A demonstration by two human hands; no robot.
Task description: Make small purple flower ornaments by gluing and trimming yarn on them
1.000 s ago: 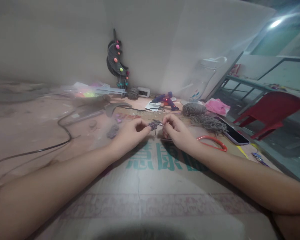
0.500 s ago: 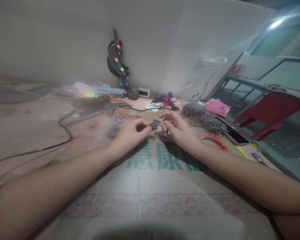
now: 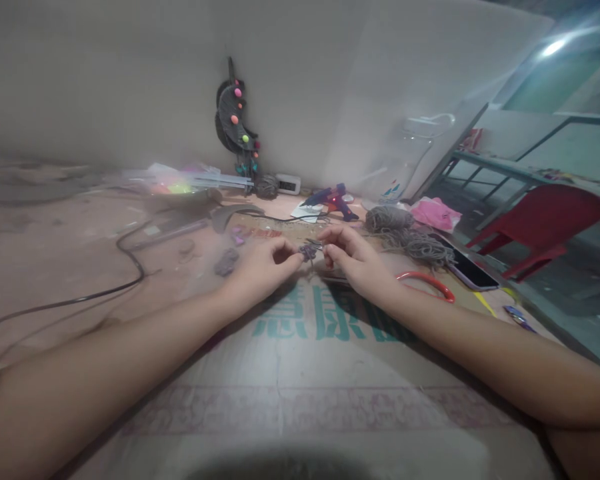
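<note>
My left hand (image 3: 263, 270) pinches a small grey-purple knotted yarn piece (image 3: 308, 253) between thumb and forefinger, just above the cardboard. From the other side, my right hand (image 3: 353, 257) closes its thumb and forefinger on a thin metal tool (image 3: 316, 244). The tool's tip points left and meets or nearly meets the yarn piece; its exact kind is too small to tell. A second grey-purple yarn clump (image 3: 226, 262) lies left of my left hand. Red-handled scissors (image 3: 427, 283) rest beside my right wrist, partly hidden by it.
Grey yarn (image 3: 390, 219), a phone (image 3: 467, 265) and a pink bag (image 3: 436, 215) lie to the right. Behind my hands are a glue gun (image 3: 333, 199), a small digital clock (image 3: 289, 184) and a clear jug (image 3: 410, 160). A black cord (image 3: 130, 253) crosses the left side.
My right hand has shifted slightly, its fingers drawn a little closer around the metal tool. My left hand keeps its pinch on the yarn piece.
</note>
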